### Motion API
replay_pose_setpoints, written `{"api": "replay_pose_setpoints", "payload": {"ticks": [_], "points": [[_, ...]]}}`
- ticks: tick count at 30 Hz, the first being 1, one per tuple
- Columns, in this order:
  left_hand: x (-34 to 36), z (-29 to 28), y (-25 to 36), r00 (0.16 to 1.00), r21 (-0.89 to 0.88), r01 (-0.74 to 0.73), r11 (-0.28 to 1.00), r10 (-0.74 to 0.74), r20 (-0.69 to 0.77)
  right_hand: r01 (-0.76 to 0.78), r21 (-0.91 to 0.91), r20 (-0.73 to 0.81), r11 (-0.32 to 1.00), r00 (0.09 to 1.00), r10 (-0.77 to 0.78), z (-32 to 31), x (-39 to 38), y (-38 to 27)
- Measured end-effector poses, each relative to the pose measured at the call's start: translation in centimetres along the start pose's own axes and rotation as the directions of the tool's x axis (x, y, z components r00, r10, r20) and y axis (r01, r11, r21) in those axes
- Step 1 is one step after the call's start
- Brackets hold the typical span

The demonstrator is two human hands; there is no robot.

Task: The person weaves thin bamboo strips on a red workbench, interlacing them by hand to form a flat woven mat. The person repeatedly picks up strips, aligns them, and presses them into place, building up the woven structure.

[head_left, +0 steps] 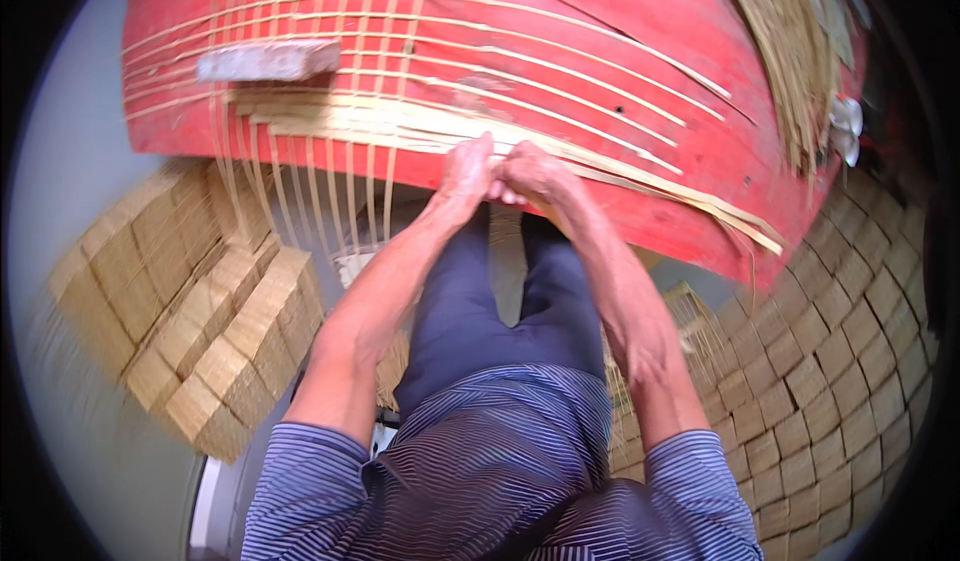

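- Left hand: at the near edge of the red board, fingers curled beside the pale strips.
- Right hand: close against the left, fingers likewise bent inward; blur and overlap hid the fingertips, so whether either hand grasped a strip could not be told.
- Pale strips: laid in a dense band along the board's near side, running on past the right hand; thinner strips crossed beyond, some hanging over the edge.
- Block: lying on the crossed strips, left.
- Step, as judged: setting a strip into the weave.
- Next move, as judged: called for pressing that strip snug against the band, crossing strips kept straight.
- Brands, labels, writing: none legible.
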State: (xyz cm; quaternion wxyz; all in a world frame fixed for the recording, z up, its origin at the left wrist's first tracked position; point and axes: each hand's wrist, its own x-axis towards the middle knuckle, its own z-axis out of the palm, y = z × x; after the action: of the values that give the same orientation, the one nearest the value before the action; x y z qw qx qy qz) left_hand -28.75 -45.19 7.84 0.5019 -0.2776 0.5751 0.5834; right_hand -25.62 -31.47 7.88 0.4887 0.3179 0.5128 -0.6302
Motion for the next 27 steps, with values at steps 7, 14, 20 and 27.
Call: {"api": "replay_pose_setpoints", "payload": {"ticks": [7,14,20,27], "points": [[2.4,-2.5,-2.0,0.839,0.862,-0.386,0.329,0.514,0.179,-0.055,-0.194,-0.039,0.980,0.998,0.048,-0.6,-1.5,-0.5],[2.3,-2.2,-1.5,0.864,0.897,-0.343,0.278,0.468,0.185,-0.021,-0.050,0.006,0.999,1.000,0.022,-11.0,-14.0,11.6],[2.1,-1.9,-1.3,0.859,0.900,-0.350,0.261,0.472,0.197,-0.063,-0.223,-0.276,0.973,0.961,-0.001,-22.0,-21.5,21.7],[1.7,-1.1,-0.5,0.928,0.889,-0.253,0.381,0.355,0.113,-0.180,-0.635,-0.506,0.752,0.832,-0.228,-26.7,-18.6,23.3]]}}
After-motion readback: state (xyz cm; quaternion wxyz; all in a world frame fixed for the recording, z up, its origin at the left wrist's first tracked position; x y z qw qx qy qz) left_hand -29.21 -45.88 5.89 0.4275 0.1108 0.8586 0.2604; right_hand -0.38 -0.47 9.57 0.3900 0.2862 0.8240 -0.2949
